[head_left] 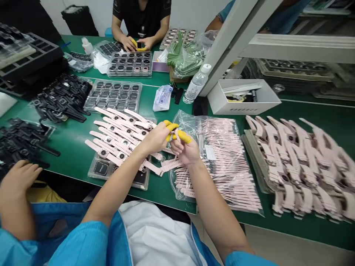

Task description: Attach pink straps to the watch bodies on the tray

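My left hand [158, 137] and my right hand [185, 147], both with yellow finger covers, meet over the bench. Their fingers are closed around a small pink watch strap piece [176, 135], mostly hidden by the fingers. Below and left of them, pink-strapped watches [122, 142] lie in slanting rows on a clear plastic tray [95, 170]. Under and beside my right hand is a clear bag of many pink straps [227, 159]. One pink strap [170, 164] lies bent between the tray and the bag.
More pink-strapped watches [305, 159] are piled on trays at right. Behind stand a white box [244, 98], a bottle [196, 84] and a tissue pack [162, 98]. Black watches [62, 98] lie left. A person's hand [20, 179] rests at left; another person [141, 22] works opposite.
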Tool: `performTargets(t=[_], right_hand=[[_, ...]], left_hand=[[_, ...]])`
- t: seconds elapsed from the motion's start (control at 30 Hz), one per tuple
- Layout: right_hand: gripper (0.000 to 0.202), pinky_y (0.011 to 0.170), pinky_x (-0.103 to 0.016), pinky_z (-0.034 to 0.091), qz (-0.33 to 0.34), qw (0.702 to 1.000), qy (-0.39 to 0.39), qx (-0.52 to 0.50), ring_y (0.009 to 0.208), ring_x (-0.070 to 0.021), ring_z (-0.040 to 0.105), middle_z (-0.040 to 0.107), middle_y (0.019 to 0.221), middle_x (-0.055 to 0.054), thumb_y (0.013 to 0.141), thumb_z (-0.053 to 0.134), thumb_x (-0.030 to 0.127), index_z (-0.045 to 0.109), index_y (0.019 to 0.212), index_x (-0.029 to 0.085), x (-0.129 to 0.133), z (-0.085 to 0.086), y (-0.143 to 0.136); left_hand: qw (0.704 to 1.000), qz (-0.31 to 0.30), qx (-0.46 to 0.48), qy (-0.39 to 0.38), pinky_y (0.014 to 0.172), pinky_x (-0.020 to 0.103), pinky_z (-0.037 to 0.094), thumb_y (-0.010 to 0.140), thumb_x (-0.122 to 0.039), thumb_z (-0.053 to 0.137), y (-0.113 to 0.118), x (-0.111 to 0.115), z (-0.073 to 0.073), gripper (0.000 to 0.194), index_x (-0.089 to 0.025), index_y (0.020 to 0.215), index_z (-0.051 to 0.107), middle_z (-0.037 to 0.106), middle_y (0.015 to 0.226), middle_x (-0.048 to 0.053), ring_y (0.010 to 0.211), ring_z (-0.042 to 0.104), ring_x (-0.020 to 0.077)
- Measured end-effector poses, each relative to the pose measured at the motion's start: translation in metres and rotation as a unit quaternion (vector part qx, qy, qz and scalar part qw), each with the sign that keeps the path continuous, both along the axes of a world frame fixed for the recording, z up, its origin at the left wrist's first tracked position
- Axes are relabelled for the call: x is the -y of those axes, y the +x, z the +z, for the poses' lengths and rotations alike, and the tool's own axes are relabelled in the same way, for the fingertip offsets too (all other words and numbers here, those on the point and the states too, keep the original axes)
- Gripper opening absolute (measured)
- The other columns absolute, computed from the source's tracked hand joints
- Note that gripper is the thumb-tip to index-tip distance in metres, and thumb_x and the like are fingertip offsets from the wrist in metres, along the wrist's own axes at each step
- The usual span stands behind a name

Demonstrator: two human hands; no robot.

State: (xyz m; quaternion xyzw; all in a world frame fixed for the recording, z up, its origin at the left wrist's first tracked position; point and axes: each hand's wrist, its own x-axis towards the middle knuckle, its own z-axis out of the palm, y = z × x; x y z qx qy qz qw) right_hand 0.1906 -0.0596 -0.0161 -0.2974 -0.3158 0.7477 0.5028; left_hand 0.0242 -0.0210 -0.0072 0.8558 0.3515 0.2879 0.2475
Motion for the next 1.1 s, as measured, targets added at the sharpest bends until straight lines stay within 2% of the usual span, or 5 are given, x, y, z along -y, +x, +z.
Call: performTargets(t=[0.13, 0.4, 0.63, 0.8, 1.1], right_hand=[[0.040, 0.035, -0.019, 0.030, 0.010, 1.000, -0.021, -0.005, 0.038, -0.0074, 0.027, 0.036, 0.044, 0.008, 0.086, 0.079, 0.047, 0.053, 0.070, 0.022, -0.001, -0.004, 0.003], [0.052, 0.033, -0.021, 0.027, 0.015, 0.997, -0.053, 0.062, 0.038, -0.0070, 0.025, 0.034, 0.045, 0.008, 0.082, 0.083, 0.056, 0.047, 0.064, 0.023, -0.001, -0.005, 0.001], [0.057, 0.034, -0.021, 0.024, 0.002, 0.991, -0.067, 0.112, 0.040, -0.0064, 0.024, 0.034, 0.045, 0.006, 0.077, 0.087, 0.060, 0.048, 0.060, 0.022, 0.002, -0.005, -0.003], [0.060, 0.034, -0.022, 0.024, 0.017, 0.990, -0.068, 0.123, 0.040, -0.0067, 0.023, 0.031, 0.045, 0.007, 0.077, 0.084, 0.065, 0.046, 0.058, 0.023, 0.002, -0.006, -0.004], [0.059, 0.035, -0.022, 0.026, 0.006, 0.991, -0.035, 0.131, 0.040, -0.0072, 0.027, 0.037, 0.045, 0.005, 0.077, 0.084, 0.066, 0.049, 0.059, 0.022, 0.003, -0.011, -0.006]], left_hand=[[0.999, -0.016, -0.029, -0.024, 0.111, 0.042, 0.050, 0.103, -0.026, 0.037, -0.001, 0.004, 0.010, 0.046, -0.011, 0.142, 0.056, 0.060, 0.126, 0.016, 0.121, 0.058, 0.0267], [0.979, 0.012, -0.202, -0.010, 0.103, 0.042, 0.051, 0.097, -0.024, 0.045, -0.001, 0.006, 0.019, 0.038, -0.010, 0.127, 0.064, 0.063, 0.113, 0.015, 0.110, 0.060, 0.0293], [0.975, 0.003, -0.223, -0.021, 0.101, 0.040, 0.051, 0.098, -0.022, 0.045, -0.005, 0.008, 0.023, 0.027, -0.013, 0.114, 0.065, 0.064, 0.108, 0.013, 0.107, 0.060, 0.0270], [0.973, 0.003, -0.231, -0.016, 0.101, 0.038, 0.050, 0.099, -0.023, 0.044, -0.006, 0.010, 0.023, 0.026, -0.013, 0.114, 0.064, 0.064, 0.106, 0.012, 0.108, 0.061, 0.0260], [0.970, 0.007, -0.241, -0.029, 0.098, 0.039, 0.053, 0.097, -0.022, 0.047, -0.005, 0.010, 0.025, 0.024, -0.013, 0.112, 0.064, 0.067, 0.106, 0.013, 0.106, 0.062, 0.0265]])
